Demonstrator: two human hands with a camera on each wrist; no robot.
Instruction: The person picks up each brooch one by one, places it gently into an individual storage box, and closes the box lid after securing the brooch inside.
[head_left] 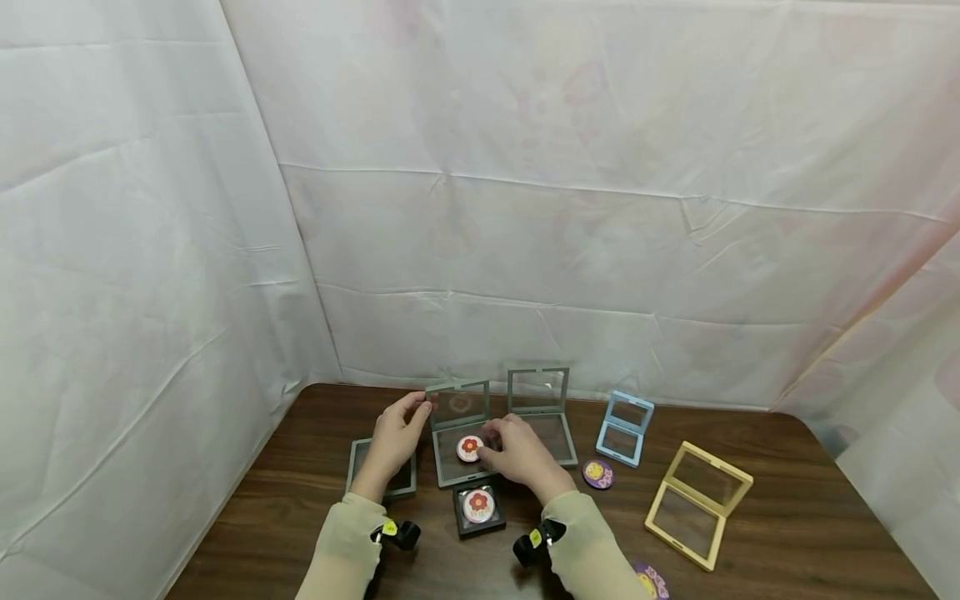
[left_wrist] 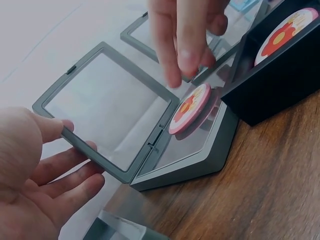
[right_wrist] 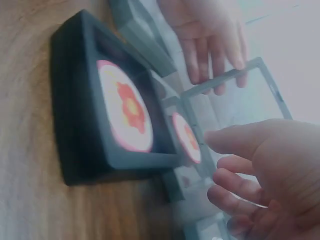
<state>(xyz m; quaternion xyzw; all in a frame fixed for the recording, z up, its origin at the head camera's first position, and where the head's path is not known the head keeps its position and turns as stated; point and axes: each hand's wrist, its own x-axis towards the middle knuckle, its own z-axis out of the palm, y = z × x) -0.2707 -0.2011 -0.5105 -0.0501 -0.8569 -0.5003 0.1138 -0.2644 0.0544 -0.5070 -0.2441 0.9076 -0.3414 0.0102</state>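
Note:
A grey-green hinged display case (head_left: 461,480) with clear film windows lies spread open on the table. On its base film rests a round badge (head_left: 469,448) with a red flower and pink rim. My left hand (head_left: 393,443) pinches the raised lid (left_wrist: 105,110) at its side edge, thumb on one face and fingers behind. Just over the badge hovers my right hand (head_left: 525,454), its fingers loosely bent and apart from the badge in the left wrist view. In front stands a black box (right_wrist: 70,110) with a similar flower badge (right_wrist: 125,107) in it.
A second grey-green case (head_left: 538,410) stands open behind my right hand. Partly under my left forearm lies another grey-green case (head_left: 358,454). To the right are an open blue case (head_left: 621,457), an open yellow case (head_left: 678,546) and two purple badges (head_left: 597,474). White cloth (head_left: 525,250) hangs behind the table.

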